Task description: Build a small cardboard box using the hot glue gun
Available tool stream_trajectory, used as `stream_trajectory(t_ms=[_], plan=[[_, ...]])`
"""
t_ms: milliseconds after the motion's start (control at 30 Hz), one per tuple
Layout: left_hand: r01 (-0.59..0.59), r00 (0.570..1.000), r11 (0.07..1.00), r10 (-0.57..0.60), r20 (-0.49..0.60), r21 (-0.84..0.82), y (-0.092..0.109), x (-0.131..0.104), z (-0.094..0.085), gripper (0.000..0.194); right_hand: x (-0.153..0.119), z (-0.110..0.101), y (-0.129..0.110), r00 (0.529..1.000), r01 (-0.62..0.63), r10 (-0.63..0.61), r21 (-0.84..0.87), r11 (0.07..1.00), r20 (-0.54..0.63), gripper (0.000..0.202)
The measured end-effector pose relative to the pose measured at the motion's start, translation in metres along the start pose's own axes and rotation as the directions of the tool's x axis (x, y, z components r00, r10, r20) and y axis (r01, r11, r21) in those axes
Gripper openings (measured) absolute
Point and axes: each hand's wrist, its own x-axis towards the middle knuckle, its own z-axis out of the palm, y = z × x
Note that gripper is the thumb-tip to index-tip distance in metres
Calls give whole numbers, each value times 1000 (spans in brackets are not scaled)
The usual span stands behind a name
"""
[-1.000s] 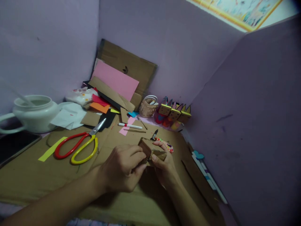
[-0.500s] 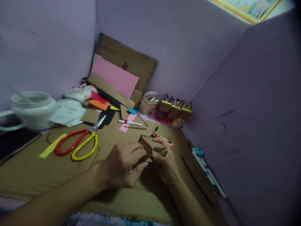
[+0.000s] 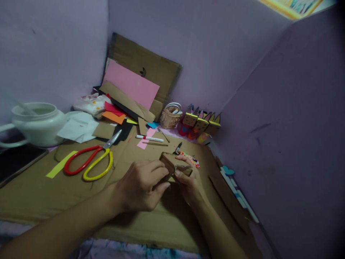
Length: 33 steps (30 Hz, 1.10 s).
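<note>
Between my hands is a small folded cardboard box (image 3: 169, 163), held above the cardboard mat (image 3: 140, 230). My left hand (image 3: 147, 183) is closed, its fingers pressed against the left side of the box. From the right, my right hand (image 3: 190, 180) grips the box with the thumb on a raised flap (image 3: 184, 169). The fingertips behind the box are partly hidden. Just beyond lie a black-tipped pen (image 3: 178, 148) and a colourful patterned piece (image 3: 190, 159). Scissors (image 3: 105, 146) with red and yellow handles lie open to the left.
A white marker (image 3: 150, 138) and pink paper strip lie behind the hands. At left stand a white pot (image 3: 40, 126) and a dark phone (image 3: 18, 163). Paper and cardboard sheets (image 3: 132, 82) lean on the wall. Small box figures (image 3: 202, 124) stand at back; white sticks (image 3: 237, 190) lie right.
The view has shifted slightly. Both hands keep their hold on the cardboard box, with only a very small shift of the left fingers.
</note>
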Motion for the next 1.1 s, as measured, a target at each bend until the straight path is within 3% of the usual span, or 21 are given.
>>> stream_trajectory(t_ms=[233, 333, 533, 733, 800, 900, 1000, 1100], plan=[[78, 996, 994, -74, 54, -78, 1, 3, -5, 5, 3, -1, -5, 996, -20, 20, 2, 1000, 89, 48], [156, 988, 983, -153, 32, -100, -1, 5, -7, 5, 4, 0, -8, 998, -18, 16, 33, 999, 58, 46], [392, 920, 918, -390, 37, -66, -10, 5, -6, 14, 4, 1, -11, 996, -74, 69, 82, 994, 58, 41], [413, 902, 896, -427, -61, -164, -15, 8, -7, 16, 3, 2, -11, 988, -120, 111, 81, 989, 108, 47], [454, 881, 860, -473, -27, -233, -15, 9, -6, 21, 2, 6, -9, 993, -102, 93, 130, 986, 72, 46], [523, 848, 813, -527, 61, -254, -14, 8, 0, 49, 0, 12, -2, 998, -61, 62, 182, 981, -1, 47], [543, 837, 782, -532, 125, -307, -14, 5, 6, 75, -1, 14, 4, 998, -52, 48, 149, 987, 31, 51], [596, 796, 681, -572, 200, -426, -15, 5, 6, 62, -1, 12, 7, 992, -36, 35, 6, 999, 124, 54]])
